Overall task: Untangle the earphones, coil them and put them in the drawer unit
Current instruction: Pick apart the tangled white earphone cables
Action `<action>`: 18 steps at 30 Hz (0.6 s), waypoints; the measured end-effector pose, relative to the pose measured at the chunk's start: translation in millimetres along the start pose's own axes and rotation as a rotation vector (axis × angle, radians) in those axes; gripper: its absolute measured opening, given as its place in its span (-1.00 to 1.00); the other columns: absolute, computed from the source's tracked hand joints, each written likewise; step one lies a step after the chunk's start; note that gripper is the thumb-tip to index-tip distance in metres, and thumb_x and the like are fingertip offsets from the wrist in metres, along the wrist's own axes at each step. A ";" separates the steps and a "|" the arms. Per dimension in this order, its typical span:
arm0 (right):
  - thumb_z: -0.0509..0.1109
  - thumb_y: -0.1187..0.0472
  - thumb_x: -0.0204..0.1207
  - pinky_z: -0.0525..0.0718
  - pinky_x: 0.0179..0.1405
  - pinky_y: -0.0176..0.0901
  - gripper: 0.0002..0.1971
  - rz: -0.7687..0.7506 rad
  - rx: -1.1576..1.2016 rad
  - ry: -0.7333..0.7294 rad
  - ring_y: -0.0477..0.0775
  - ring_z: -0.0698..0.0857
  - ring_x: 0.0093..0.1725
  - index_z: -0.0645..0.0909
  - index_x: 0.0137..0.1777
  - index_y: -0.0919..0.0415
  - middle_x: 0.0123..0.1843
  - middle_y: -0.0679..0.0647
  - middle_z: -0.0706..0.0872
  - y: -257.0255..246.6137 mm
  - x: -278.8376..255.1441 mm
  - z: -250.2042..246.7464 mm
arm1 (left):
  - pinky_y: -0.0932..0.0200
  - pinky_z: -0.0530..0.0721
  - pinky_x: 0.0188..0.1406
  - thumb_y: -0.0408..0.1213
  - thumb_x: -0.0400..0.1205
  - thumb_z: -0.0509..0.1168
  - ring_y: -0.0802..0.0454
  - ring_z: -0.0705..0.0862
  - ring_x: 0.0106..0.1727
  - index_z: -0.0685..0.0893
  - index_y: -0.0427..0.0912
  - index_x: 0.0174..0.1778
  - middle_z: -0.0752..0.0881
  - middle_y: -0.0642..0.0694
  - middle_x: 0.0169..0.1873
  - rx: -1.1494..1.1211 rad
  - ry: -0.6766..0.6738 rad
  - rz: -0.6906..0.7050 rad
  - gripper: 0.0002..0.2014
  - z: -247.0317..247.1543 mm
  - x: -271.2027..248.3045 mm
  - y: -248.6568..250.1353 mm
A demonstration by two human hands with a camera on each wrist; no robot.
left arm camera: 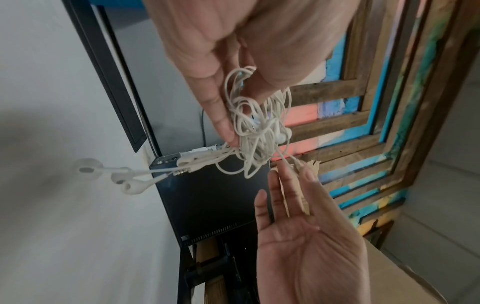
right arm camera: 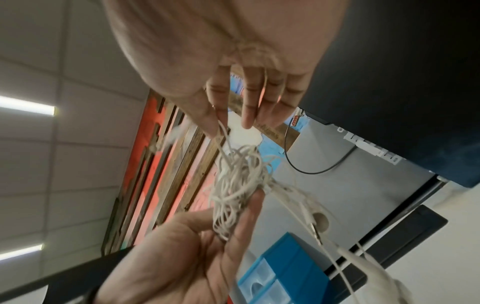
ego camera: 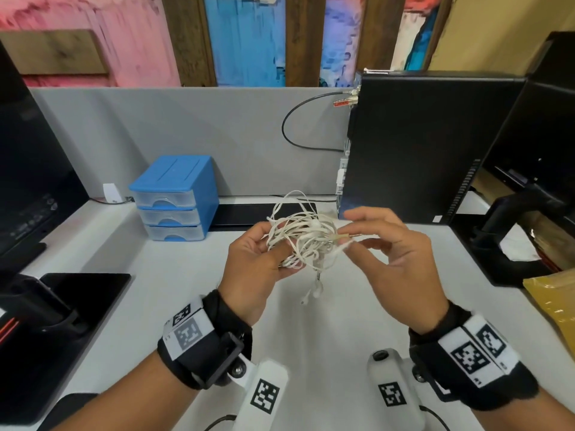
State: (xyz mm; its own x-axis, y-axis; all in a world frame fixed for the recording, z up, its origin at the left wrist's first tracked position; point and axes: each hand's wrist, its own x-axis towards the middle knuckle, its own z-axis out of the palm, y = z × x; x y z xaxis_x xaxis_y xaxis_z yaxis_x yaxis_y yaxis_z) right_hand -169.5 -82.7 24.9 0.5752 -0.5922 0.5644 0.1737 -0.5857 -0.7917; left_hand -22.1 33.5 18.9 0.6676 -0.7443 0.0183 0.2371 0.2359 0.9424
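Observation:
A tangled bundle of white earphones (ego camera: 303, 241) hangs in the air above the white desk (ego camera: 155, 275). My left hand (ego camera: 277, 245) grips the bundle from the left, thumb across its front. My right hand (ego camera: 348, 241) pinches one strand at the bundle's right side between thumb and forefinger, the other fingers spread. Earbuds (ego camera: 312, 293) and a plug dangle beneath. In the left wrist view the tangle (left arm camera: 259, 131) sits between thumb and fingers. In the right wrist view the cable (right arm camera: 239, 181) runs up into the pinch. The blue drawer unit (ego camera: 175, 197) stands back left, its three drawers closed.
A black computer tower (ego camera: 429, 144) stands back right, with a black flat bar (ego camera: 249, 213) beside the drawers. A dark monitor (ego camera: 31, 169) and its stand base (ego camera: 77, 306) fill the left. A yellow padded envelope (ego camera: 557, 306) lies at the right edge. A grey partition (ego camera: 186, 126) closes the back.

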 end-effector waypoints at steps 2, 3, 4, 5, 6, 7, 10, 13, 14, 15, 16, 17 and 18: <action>0.52 0.22 0.46 0.70 -0.08 -0.16 -0.91 0.029 0.055 -0.006 0.04 0.75 0.09 0.81 -0.09 0.02 0.07 -0.02 0.78 -1.7 3.2 -3.7 | -0.01 0.81 -0.02 -0.61 0.58 0.34 -0.10 0.79 -0.07 0.70 -0.27 0.14 0.83 -0.22 0.01 -0.033 -0.006 -0.024 -0.73 -1.7 1.7 1.8; 0.50 0.22 0.48 0.69 -0.11 -0.12 -0.90 0.052 0.071 -0.007 0.04 0.75 0.05 0.81 -0.09 0.01 0.03 -0.02 0.79 -1.7 4.2 -4.5 | 0.01 0.82 -0.03 -0.60 0.58 0.34 -0.09 0.80 -0.09 0.71 -0.25 0.14 0.84 -0.21 0.00 -0.041 -0.014 -0.033 -0.73 -2.0 1.7 2.4; 0.48 0.23 0.50 0.68 -0.14 -0.11 -0.89 0.080 0.087 -0.002 0.01 0.75 0.02 0.82 -0.09 0.02 0.00 -0.01 0.80 -1.7 4.4 -4.4 | 0.02 0.82 -0.05 -0.60 0.58 0.34 -0.08 0.81 -0.10 0.71 -0.24 0.13 0.84 -0.20 -0.02 -0.045 -0.019 -0.043 -0.73 -2.4 1.6 2.5; 0.45 0.23 0.53 0.66 -0.16 -0.14 -0.87 0.105 0.101 0.007 -0.03 0.75 0.00 0.83 -0.08 0.04 -0.03 -0.02 0.82 -1.5 4.2 -3.6 | 0.04 0.81 -0.08 -0.59 0.58 0.34 -0.09 0.81 -0.11 0.71 -0.24 0.13 0.84 -0.20 -0.02 -0.048 -0.022 -0.054 -0.73 -2.5 1.5 2.4; 0.42 0.19 0.55 0.65 -0.19 -0.19 -0.85 0.128 0.116 0.021 -0.08 0.74 -0.03 0.83 -0.05 0.04 -0.04 -0.03 0.82 -1.6 3.8 -2.5 | 0.05 0.81 -0.09 -0.59 0.58 0.34 -0.12 0.81 -0.10 0.71 -0.25 0.15 0.84 -0.21 -0.01 -0.056 -0.022 -0.068 -0.73 -2.8 1.6 2.2; 0.38 0.14 0.57 0.65 -0.21 -0.23 -0.83 0.148 0.127 0.040 -0.10 0.73 -0.05 0.83 -0.02 0.04 -0.06 -0.05 0.83 -1.7 3.4 -1.7 | 0.05 0.81 -0.11 -0.58 0.59 0.33 -0.17 0.82 -0.06 0.70 -0.27 0.17 0.83 -0.24 0.01 -0.072 -0.021 -0.088 -0.73 -3.2 2.2 2.0; 0.38 0.08 0.55 0.64 -0.31 -0.33 -0.80 0.165 0.129 0.100 -0.12 0.72 -0.18 0.82 0.03 0.05 -0.13 -0.06 0.82 -2.5 3.2 -1.5 | 0.04 0.81 -0.12 -0.60 0.61 0.28 -0.34 0.77 0.14 0.65 -0.31 0.26 0.79 -0.33 0.13 -0.169 -0.030 -0.160 -0.69 -4.1 4.5 3.5; 0.50 0.32 0.51 0.64 -0.38 -0.31 -0.88 0.179 0.145 0.151 -0.08 0.69 -0.36 0.82 -0.11 0.09 -0.30 -0.02 0.80 -1.8 4.9 -3.7 | 0.07 0.83 -0.12 -0.61 0.65 0.16 -0.23 0.83 0.04 0.63 -0.28 0.29 0.80 -0.27 0.12 -0.267 -0.056 -0.200 -0.66 -5.7 6.3 7.0; 0.51 0.37 0.49 0.64 -0.40 -0.28 -0.86 0.181 0.159 0.141 -0.04 0.68 -0.39 0.81 -0.15 0.11 -0.33 0.04 0.80 -2.4 4.9 -3.7 | 0.08 0.83 -0.11 -0.61 0.66 0.14 -0.20 0.84 0.00 0.62 -0.27 0.29 0.80 -0.26 0.12 -0.293 -0.058 -0.210 -0.65 -6.2 6.8 8.0; 0.51 0.40 0.47 0.65 -0.41 -0.25 -0.85 0.175 0.175 0.120 -0.01 0.69 -0.41 0.80 -0.16 0.13 -0.33 0.10 0.80 -3.2 4.5 -3.4 | 0.09 0.83 -0.09 -0.61 0.67 0.12 -0.18 0.84 -0.01 0.62 -0.25 0.29 0.80 -0.26 0.14 -0.314 -0.060 -0.220 -0.65 -6.3 7.2 8.7; 0.50 0.42 0.47 0.66 -0.41 -0.23 -0.87 0.172 0.191 0.097 0.03 0.70 -0.40 0.79 -0.16 0.17 -0.32 0.14 0.81 -5.5 3.9 -2.9 | 0.10 0.82 -0.07 -0.61 0.67 0.11 -0.17 0.84 0.00 0.62 -0.24 0.28 0.79 -0.26 0.16 -0.325 -0.061 -0.230 -0.65 -6.5 7.6 9.0; 0.48 0.41 0.49 0.67 -0.39 -0.20 -0.88 0.175 0.212 0.078 0.06 0.72 -0.38 0.79 -0.14 0.20 -0.30 0.17 0.81 -6.9 3.3 -2.5 | 0.11 0.81 -0.06 -0.60 0.67 0.11 -0.16 0.84 0.01 0.63 -0.23 0.26 0.79 -0.26 0.17 -0.328 -0.062 -0.238 -0.65 -6.6 8.3 9.0; 0.44 0.40 0.53 0.68 -0.37 -0.18 -0.87 0.197 0.244 0.069 0.09 0.73 -0.35 0.79 -0.12 0.22 -0.27 0.20 0.82 -8.5 3.0 -2.3 | 0.11 0.81 -0.05 -0.60 0.67 0.11 -0.16 0.84 0.02 0.63 -0.22 0.24 0.79 -0.26 0.16 -0.327 -0.061 -0.243 -0.66 -6.7 8.6 9.1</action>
State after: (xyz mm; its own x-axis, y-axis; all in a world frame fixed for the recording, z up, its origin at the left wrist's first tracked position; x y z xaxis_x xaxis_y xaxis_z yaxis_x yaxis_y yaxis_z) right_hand -171.1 -80.8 33.8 0.5629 -0.7217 0.4027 0.2560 -0.3110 -0.9153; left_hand -9.5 33.4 25.4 0.5236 -0.8362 -0.1631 0.6014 0.2272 0.7660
